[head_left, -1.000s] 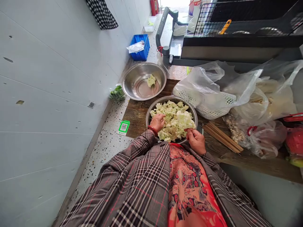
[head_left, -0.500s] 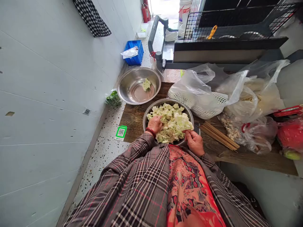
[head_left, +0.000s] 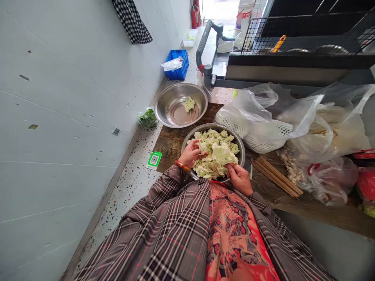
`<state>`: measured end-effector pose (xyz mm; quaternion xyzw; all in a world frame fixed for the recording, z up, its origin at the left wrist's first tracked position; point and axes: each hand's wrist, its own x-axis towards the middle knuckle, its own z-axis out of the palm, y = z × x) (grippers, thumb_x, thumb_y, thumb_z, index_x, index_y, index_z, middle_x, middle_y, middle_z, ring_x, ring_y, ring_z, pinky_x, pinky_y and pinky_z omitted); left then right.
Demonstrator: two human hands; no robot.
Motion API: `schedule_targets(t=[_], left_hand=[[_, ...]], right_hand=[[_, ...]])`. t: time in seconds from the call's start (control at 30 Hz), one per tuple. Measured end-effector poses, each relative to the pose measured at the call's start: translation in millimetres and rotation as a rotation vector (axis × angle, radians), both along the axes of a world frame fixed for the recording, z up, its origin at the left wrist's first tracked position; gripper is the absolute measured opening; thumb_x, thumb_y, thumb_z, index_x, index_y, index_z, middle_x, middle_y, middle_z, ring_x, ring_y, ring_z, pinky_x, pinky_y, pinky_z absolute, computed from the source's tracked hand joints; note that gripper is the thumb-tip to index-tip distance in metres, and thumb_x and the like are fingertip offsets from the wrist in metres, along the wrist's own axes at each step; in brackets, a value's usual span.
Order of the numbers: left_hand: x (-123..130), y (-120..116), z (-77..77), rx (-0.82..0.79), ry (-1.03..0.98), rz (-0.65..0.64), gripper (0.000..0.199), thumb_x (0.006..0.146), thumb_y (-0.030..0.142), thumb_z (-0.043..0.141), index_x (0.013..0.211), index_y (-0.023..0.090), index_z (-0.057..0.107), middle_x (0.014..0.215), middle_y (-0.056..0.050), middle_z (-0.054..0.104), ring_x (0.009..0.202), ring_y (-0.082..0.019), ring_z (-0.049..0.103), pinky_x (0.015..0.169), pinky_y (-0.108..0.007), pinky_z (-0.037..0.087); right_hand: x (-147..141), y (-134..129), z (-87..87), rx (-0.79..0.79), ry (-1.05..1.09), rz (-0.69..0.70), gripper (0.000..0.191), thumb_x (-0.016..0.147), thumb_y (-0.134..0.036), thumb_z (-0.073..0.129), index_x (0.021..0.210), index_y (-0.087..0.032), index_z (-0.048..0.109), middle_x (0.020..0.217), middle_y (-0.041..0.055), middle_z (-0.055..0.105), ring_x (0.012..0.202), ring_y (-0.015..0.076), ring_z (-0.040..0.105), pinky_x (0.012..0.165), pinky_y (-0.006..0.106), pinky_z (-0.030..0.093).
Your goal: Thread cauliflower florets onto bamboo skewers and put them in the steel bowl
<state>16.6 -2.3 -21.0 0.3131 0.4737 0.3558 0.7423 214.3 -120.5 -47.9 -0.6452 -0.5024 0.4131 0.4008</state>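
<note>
Cauliflower pieces (head_left: pixel 216 150) fill a steel bowl (head_left: pixel 241 151) close to my body. Over the bowl's left side, my left hand (head_left: pixel 191 153) has its fingers apart above the florets. At the right rim my right hand (head_left: pixel 238 177) is closed, its thumb and fingers pinched at the edge of the florets; what they hold is too small to make out. A larger steel basin (head_left: pixel 164 103) behind holds one floret (head_left: pixel 189 104) on a thin stick. Bamboo skewers (head_left: pixel 275 177) lie in a bundle right of the bowl.
Plastic bags (head_left: pixel 258 105) cover a white basket (head_left: pixel 258 136) at the right, beside bagged food (head_left: pixel 331 179). Left of the basin lies a bag of greens (head_left: pixel 148 118). A green QR card (head_left: pixel 154 160) is on the counter, and a blue crate (head_left: pixel 178 68) stands farther back.
My left hand has lifted from the florets and its fingers have spread. My right hand stays at the bowl's right side. The whole view has shifted slightly.
</note>
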Motion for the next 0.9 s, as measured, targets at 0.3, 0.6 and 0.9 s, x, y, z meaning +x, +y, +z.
schedule_targets(t=[0.3, 0.6, 0.9], left_hand=[[11.4, -5.9, 16.8, 0.044, -0.028, 0.059, 0.042, 0.064, 0.030, 0.075, 0.090, 0.018, 0.045, 0.079, 0.001, 0.061, 0.066, -0.012, 0.063, 0.067, -0.029, 0.052], [9.5, -5.5, 20.9, 0.259, 0.208, 0.116, 0.027, 0.064, 0.027, 0.073, 0.076, 0.016, 0.051, 0.065, 0.004, 0.055, 0.054, -0.005, 0.052, 0.044, -0.016, 0.029], [7.1, -8.3, 21.4, 0.413, 0.415, 0.145, 0.021, 0.072, 0.029, 0.066, 0.077, 0.017, 0.049, 0.053, 0.008, 0.045, 0.042, -0.003, 0.043, 0.043, -0.016, 0.030]], right_hand=[[2.8, -4.1, 2.5, 0.010, 0.008, -0.016, 0.043, 0.089, -0.048, 0.042, 0.089, -0.014, 0.069, 0.055, -0.0018, 0.053, 0.053, 0.0116, 0.049, 0.057, 0.024, 0.040], [3.3, -5.9, 9.8, 0.042, 0.063, -0.058, 0.041, 0.089, -0.047, 0.044, 0.090, -0.014, 0.069, 0.054, -0.0022, 0.052, 0.052, 0.0111, 0.047, 0.055, 0.023, 0.040], [3.2, -5.8, 6.3, 0.070, 0.080, 0.013, 0.040, 0.090, -0.046, 0.043, 0.090, -0.014, 0.068, 0.054, -0.0027, 0.052, 0.051, 0.0106, 0.048, 0.054, 0.023, 0.040]])
